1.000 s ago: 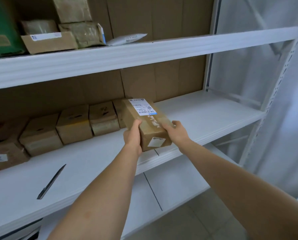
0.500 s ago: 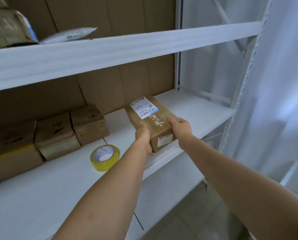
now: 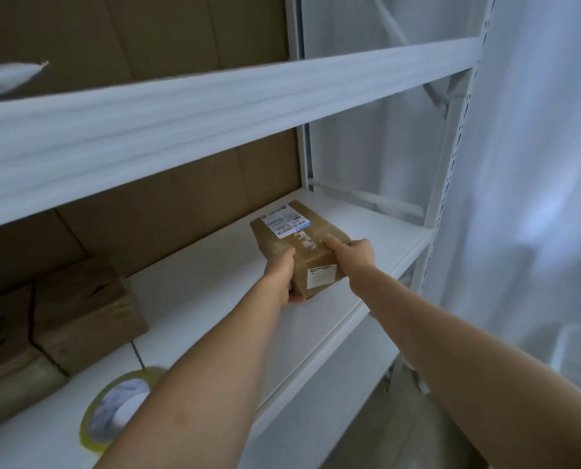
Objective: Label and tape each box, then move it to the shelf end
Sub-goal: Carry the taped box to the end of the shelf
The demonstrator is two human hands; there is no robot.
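A brown cardboard box (image 3: 299, 238) with a white shipping label on top and a small sticker on its near end is over the right part of the white shelf board (image 3: 377, 225). Whether it rests on the board or hovers just above it I cannot tell. My left hand (image 3: 280, 275) grips its near left corner. My right hand (image 3: 355, 253) holds its near right edge, thumb on top. Clear tape shines along the top of the box.
A roll of yellowish tape (image 3: 120, 407) lies on the shelf at lower left. Brown boxes (image 3: 86, 309) stand in a row against the cardboard back at the left. A white upright post (image 3: 451, 157) ends the shelf on the right. Another shelf board (image 3: 214, 106) runs overhead.
Both hands have carried the labelled box to the right along the shelf, away from the row of boxes and towards the shelf's right end. The view has swung right with it.
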